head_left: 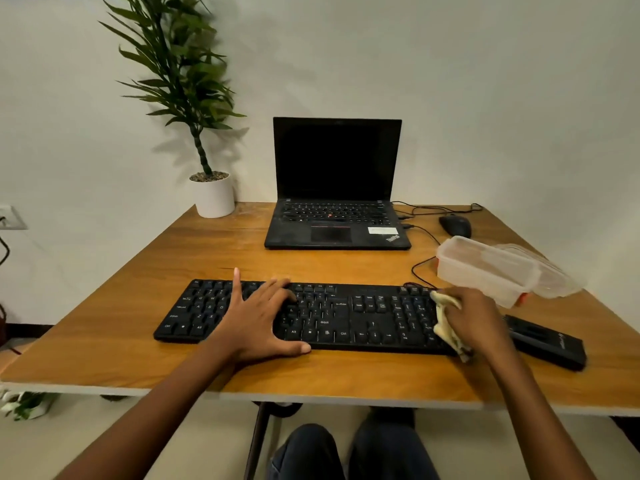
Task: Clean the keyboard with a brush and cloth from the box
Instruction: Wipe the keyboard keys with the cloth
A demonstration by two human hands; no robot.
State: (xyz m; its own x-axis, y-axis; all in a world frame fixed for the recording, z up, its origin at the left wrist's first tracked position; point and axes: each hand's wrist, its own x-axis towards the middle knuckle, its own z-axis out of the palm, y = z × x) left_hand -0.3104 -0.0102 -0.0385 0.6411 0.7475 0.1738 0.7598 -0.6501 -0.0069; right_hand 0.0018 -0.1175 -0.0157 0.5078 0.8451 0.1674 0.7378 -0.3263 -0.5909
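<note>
A black keyboard [349, 315] lies across the front of the wooden table [214, 251]. My left hand [258, 315] rests flat on its middle keys, fingers spread, thumb at the front edge. My right hand [476, 320] grips a crumpled pale yellow cloth [446, 323] and presses it on the keyboard's right end, over the number pad. A clear plastic box [485, 268] stands behind my right hand, its lid [550, 275] lying beside it. No brush is visible.
An open black laptop [337, 188] with a dark screen sits at the back centre. A black mouse [455, 226] and cables lie to its right. A potted plant [211, 195] stands at the back left. A flat black device [547, 341] lies right of the keyboard.
</note>
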